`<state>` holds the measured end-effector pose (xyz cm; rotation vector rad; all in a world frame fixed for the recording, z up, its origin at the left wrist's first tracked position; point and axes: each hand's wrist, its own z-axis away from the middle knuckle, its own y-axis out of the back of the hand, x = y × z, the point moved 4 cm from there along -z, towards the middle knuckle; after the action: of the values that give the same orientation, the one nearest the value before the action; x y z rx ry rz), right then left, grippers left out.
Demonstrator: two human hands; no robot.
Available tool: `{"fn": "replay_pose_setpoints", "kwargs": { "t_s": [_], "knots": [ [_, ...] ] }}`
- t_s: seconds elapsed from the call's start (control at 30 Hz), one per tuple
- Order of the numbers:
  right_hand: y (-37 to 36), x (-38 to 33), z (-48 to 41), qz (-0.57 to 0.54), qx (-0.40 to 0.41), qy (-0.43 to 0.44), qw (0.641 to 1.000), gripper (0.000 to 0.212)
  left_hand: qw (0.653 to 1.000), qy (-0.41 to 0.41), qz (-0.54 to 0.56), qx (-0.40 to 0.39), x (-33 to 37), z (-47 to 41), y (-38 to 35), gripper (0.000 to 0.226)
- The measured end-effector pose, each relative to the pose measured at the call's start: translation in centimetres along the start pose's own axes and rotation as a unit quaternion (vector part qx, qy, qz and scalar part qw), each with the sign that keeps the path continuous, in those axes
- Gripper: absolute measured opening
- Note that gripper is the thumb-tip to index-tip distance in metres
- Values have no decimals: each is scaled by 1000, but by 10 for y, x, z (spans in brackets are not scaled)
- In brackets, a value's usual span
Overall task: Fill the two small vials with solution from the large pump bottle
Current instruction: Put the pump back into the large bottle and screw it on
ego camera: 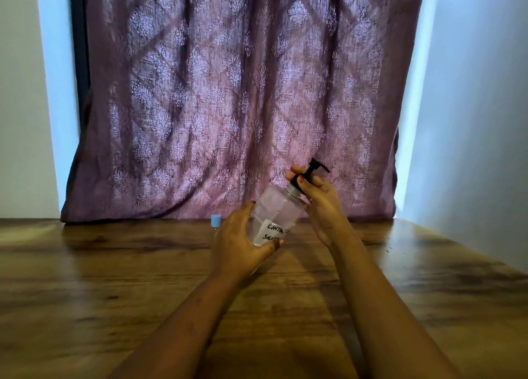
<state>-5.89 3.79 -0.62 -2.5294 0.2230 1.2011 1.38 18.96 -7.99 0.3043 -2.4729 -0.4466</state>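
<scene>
The large clear pump bottle (278, 207) is held above the wooden table (114, 278), tilted with its black pump head (314, 168) up and to the right. A white handwritten label faces me. My left hand (238, 241) wraps the bottle's lower body. My right hand (318, 198) grips the black collar at the neck, fingers around the pump stem. One small vial with a light blue cap (216, 221) stands on the table just behind my left hand, its body mostly hidden. A second vial is not visible.
A purple patterned curtain (228, 92) hangs right behind the table's far edge. White walls (471, 121) flank it, the right one running along the table's right side. Bare wood spreads in front of and beside my arms.
</scene>
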Motion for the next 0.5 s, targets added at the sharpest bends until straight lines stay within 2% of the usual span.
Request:
{"fn": "replay_pose_setpoints", "kwargs": {
  "t_s": [0.13,0.4,0.5],
  "knots": [
    [4,2,1,53,46,6,998,15,1000,-16,-6,-5,4,3,-1,100],
    [2,3,0,26,-54,-42,997,37,1000,15,16,7,-2,0,-1,97],
    [7,3,0,38,-32,-20,999,32,1000,12,17,4,-3,0,0,99]
  ]
}}
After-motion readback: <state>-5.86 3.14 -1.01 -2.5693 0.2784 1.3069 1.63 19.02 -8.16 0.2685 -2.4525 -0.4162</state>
